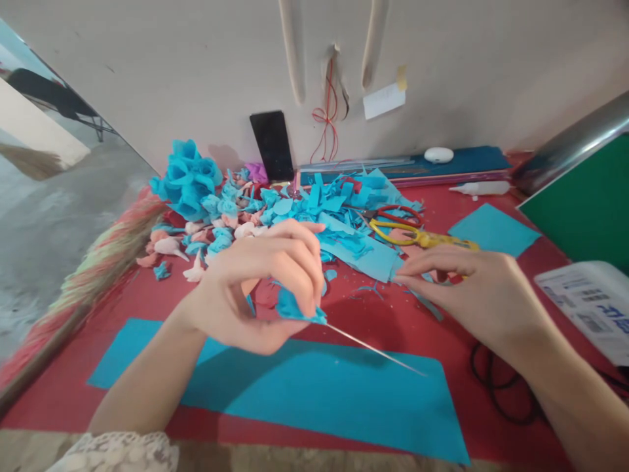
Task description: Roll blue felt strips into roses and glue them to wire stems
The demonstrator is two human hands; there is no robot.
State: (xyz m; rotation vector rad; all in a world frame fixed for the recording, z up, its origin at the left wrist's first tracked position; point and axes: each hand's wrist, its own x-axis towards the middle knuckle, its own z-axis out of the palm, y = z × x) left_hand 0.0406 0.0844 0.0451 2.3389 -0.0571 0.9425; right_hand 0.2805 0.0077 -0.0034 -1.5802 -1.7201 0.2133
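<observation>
On the red surface (pixel 393 321) one long blue crepe-paper sheet (pixel 344 393) lies flat, likely for easy reach. The right hand (pixel 476 288) pinches one pale-blue strip (pixel 371 260) by its end; above the sheet, the left hand (pixel 260 269) grips one blue paper bunch (pixel 289 305) — apparently keeping it gathered round one wire (pixel 373 347).

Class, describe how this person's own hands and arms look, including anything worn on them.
The left hand and right hand wear no gloves, and no rings or bracelets show. The left forearm meets a whitish, lacy sleeve with a scalloped edge. The right forearm shows no sleeve in view.
</observation>
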